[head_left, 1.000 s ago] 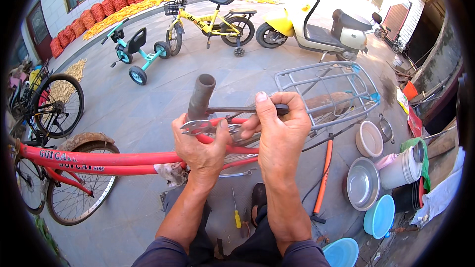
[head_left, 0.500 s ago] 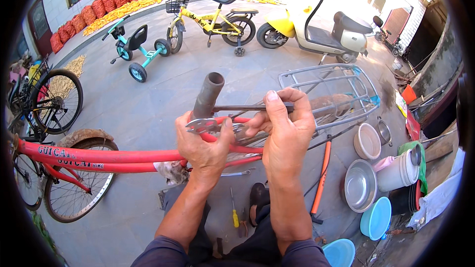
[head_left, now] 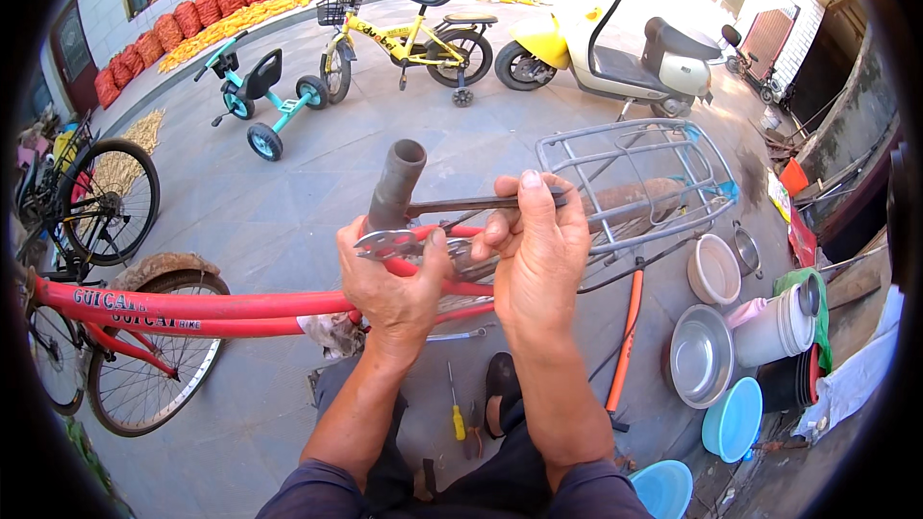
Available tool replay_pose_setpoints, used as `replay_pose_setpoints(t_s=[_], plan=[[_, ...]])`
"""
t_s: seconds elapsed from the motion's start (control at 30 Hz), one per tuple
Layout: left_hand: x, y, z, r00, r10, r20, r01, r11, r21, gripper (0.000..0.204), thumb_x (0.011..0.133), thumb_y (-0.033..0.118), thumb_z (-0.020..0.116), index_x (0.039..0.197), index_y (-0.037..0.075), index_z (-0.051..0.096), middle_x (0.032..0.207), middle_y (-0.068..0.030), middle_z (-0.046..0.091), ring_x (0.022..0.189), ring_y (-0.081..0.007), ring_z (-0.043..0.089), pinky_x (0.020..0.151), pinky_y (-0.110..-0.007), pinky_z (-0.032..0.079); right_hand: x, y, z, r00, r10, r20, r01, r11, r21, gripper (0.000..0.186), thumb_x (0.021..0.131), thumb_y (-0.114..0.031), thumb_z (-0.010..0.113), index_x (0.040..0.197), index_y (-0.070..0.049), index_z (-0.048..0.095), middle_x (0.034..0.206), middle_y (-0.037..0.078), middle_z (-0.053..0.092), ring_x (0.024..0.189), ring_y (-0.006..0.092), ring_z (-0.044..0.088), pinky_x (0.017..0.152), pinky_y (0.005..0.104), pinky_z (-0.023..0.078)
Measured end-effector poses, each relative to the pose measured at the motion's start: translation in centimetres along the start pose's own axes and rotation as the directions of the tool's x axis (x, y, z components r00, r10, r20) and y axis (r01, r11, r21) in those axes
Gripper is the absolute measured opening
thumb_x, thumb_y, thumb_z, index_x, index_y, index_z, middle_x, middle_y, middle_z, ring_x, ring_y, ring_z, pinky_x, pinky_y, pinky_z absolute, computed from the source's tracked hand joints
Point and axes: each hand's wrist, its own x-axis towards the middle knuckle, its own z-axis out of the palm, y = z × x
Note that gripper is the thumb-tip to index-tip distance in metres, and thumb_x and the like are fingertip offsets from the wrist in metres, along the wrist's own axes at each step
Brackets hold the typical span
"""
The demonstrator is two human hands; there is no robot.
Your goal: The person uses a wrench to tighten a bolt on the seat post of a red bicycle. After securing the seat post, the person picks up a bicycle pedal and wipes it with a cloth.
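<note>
My left hand [head_left: 389,284] is closed round a flat silver metal plate with holes [head_left: 377,245], beside the base of an upright grey tube [head_left: 396,185]. The tube stands at the seat end of a red bicycle frame [head_left: 231,304]. Between the thumb and fingers of my right hand [head_left: 544,274] is a slim dark metal rod [head_left: 460,205]. It lies almost level, its left end at the tube's side. My palms hide parts of the frame behind them. A grey rear rack [head_left: 630,137] extends to the right.
On the ground lie a yellow-handled screwdriver [head_left: 458,423], pliers [head_left: 474,437], a wrench [head_left: 458,334] and an orange hand pump [head_left: 627,341]. Basins [head_left: 700,358] and buckets [head_left: 777,332] crowd the right. Beyond stand a teal tricycle [head_left: 279,115], a yellow child's bicycle [head_left: 404,44] and a scooter [head_left: 615,72].
My right hand has shifted slightly left, and the dark rod now slants up a little toward its right end. My left hand stays by the tube with the plate.
</note>
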Motion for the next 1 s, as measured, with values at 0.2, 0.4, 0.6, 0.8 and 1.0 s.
replay_pose_setpoints(t_s=[0.2, 0.4, 0.6, 0.8, 1.0], plan=[[0.1, -0.1, -0.1, 1.000, 0.015, -0.003, -0.015, 1.000, 0.005, 0.051, 0.077, 0.010, 0.080, 0.117, 0.000, 0.050, 0.101, -0.0082, 0.058, 0.088, -0.0161, 0.058, 0.080, -0.031, 0.049, -0.2, -0.4, 0.3, 0.999, -0.037, -0.022, 0.035, 0.997, -0.072, 0.021, 0.097, -0.014, 0.058, 0.106, -0.001, 0.045, 0.089, 0.015, 0.064, 0.049, 0.0134, 0.055, 0.040, 0.0290, 0.049], [0.1, 0.0, -0.1, 1.000, 0.023, 0.013, -0.023, 1.000, 0.007, 0.049, 0.078, 0.010, 0.079, 0.117, 0.000, 0.050, 0.103, -0.0085, 0.057, 0.087, -0.0162, 0.059, 0.081, -0.031, 0.049, 0.9, -1.5, -0.3, 0.999, -0.049, -0.025, 0.048, 0.998, -0.042, 0.021, 0.096, -0.014, 0.058, 0.106, -0.001, 0.045, 0.086, 0.015, 0.064, 0.045, 0.0114, 0.052, 0.038, 0.0268, 0.047], [0.1, 0.1, -0.2, 0.999, 0.029, 0.020, -0.030, 1.000, 0.004, 0.046, 0.081, 0.008, 0.077, 0.116, 0.000, 0.050, 0.103, -0.0077, 0.058, 0.087, -0.0146, 0.059, 0.079, -0.030, 0.050, 0.5, -1.3, -0.1, 0.992, -0.120, -0.039, 0.117, 0.990, -0.082, 0.015, 0.098, -0.018, 0.058, 0.102, -0.004, 0.053, 0.088, 0.012, 0.064, 0.053, 0.0105, 0.054, 0.040, 0.0271, 0.047], [0.1, -0.6, 0.4, 0.999, -0.049, -0.016, 0.048, 0.994, -0.094, 0.057, 0.072, 0.012, 0.083, 0.115, -0.002, 0.049, 0.096, -0.0109, 0.061, 0.083, -0.0210, 0.063, 0.075, -0.035, 0.050, 0.6, -1.3, 0.6, 0.990, -0.119, -0.071, 0.113, 0.989, -0.093, 0.024, 0.096, -0.014, 0.059, 0.107, 0.002, 0.045, 0.087, 0.015, 0.063, 0.047, 0.0127, 0.053, 0.039, 0.0273, 0.049], [0.1, 0.1, -0.1, 0.995, -0.098, 0.010, 0.099, 0.994, -0.056, 0.057, 0.073, 0.012, 0.083, 0.117, -0.003, 0.049, 0.096, -0.0105, 0.061, 0.085, -0.0188, 0.062, 0.076, -0.033, 0.050, 0.8, -1.0, 0.5, 0.997, -0.051, -0.055, 0.050, 0.998, -0.026, 0.023, 0.095, -0.014, 0.059, 0.104, 0.002, 0.045, 0.088, 0.015, 0.062, 0.046, 0.0132, 0.053, 0.039, 0.0271, 0.048]])
